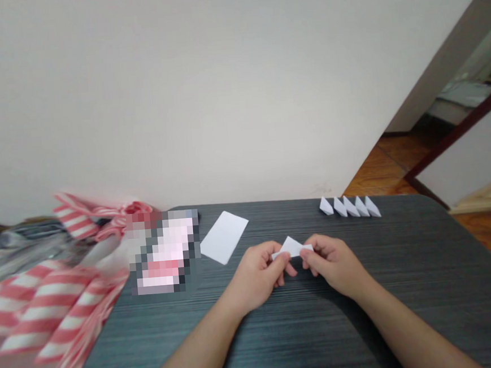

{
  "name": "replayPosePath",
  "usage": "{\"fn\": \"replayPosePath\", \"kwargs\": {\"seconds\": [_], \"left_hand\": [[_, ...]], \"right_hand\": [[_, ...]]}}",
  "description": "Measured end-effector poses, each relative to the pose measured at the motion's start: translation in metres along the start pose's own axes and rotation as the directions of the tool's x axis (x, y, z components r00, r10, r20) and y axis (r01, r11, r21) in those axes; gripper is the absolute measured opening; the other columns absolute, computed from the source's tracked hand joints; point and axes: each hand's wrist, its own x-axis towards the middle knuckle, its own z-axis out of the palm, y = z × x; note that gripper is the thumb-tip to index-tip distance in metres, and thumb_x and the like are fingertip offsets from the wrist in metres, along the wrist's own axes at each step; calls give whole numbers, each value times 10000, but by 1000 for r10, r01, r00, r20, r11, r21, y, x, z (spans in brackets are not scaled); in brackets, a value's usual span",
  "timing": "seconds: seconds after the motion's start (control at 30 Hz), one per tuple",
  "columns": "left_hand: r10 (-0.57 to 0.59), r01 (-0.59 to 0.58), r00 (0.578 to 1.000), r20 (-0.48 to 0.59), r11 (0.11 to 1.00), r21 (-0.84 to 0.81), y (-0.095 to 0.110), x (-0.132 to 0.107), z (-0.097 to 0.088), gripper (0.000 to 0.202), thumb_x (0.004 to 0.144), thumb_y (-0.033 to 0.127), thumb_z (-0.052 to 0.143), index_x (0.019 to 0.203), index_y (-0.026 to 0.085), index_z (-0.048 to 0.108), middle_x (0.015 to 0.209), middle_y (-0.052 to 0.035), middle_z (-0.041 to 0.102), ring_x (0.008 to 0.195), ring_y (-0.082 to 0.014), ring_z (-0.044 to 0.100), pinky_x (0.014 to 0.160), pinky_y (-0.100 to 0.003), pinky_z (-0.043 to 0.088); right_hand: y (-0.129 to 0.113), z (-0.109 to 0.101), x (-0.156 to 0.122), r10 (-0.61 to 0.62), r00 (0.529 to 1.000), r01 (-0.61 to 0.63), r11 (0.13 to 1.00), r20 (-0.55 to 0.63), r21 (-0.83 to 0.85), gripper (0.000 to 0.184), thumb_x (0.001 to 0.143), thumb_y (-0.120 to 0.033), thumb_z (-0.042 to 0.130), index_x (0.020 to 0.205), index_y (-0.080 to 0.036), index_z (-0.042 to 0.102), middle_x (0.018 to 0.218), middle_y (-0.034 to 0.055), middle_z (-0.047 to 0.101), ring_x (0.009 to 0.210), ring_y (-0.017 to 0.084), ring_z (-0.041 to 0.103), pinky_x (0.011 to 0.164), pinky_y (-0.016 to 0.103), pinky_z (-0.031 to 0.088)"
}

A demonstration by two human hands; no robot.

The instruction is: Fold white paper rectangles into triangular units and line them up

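Here we are at the dark grey wood-grain table (409, 267), and all eyes are on the folded white paper piece (292, 248), held up between both hands, just above the tabletop. It's a small triangular peak with two short flaps running out to either side. Our left hand (256, 275) has its end pinched between thumb and fingers, and our right hand (332, 265) mirrors that on the other end. Both hands are curled in close, neither spread, with the fingertips nearly meeting under the peak.

This looks like very light, thin stock: stiff enough along its creases, but soft across the flat areas. We'd judge that a firm squeeze could crush the peak, so the safest grip is the one we see, out on the flaps with light pressure. The smooth surface may slip a little, too.

Beyond the folded white paper piece and to the left lies a blank white paper rectangle (224, 237), flat and tilted. Beyond it to the right stands a neat row of five folded paper triangles (349, 207). Further left of our piece there's a pixelated, unreadable object (163, 253), and past that, a red-and-white striped bag (46, 302).
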Motion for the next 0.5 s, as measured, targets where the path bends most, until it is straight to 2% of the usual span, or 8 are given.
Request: {"fn": "replayPosePath", "kwargs": {"seconds": [0.17, 0.3, 0.5], "left_hand": [[9, -9, 1000, 13, 1000, -18, 1, 0, 0, 281, 908, 380, 545, 777, 146, 632, 675, -21, 683, 493, -88, 507, 498, -194, 411], [25, -24, 999, 43, 1000, -13, 2, 0, 0, 274, 904, 367, 549, 779, 144, 647, 717, -31, 700, 516, -88, 523, 510, -193, 411], [17, -16, 998, 59, 1000, -18, 2, 1, 0, 279, 892, 382, 566, 804, 138, 669, 737, -42, 705, 527, -92, 540, 521, -198, 428]], "right_hand": [[0, 1, 0, 21, 999, -22, 999, 38, 45, 136, 838, -271, 607, 742, -174, 615, 536, -40, 559, 474, 100, 492, 472, 205, 363], [-2, 0, 0, 3, 996, -1, 1000, 91, -20, 163, 848, -255, 589, 714, -171, 627, 532, -33, 564, 477, 103, 487, 479, 212, 358], [-4, -1, -1, -10, 997, 16, 997, 74, -72, 165, 848, -214, 575, 696, -173, 626, 530, -33, 579, 482, 108, 509, 497, 213, 376]]}}
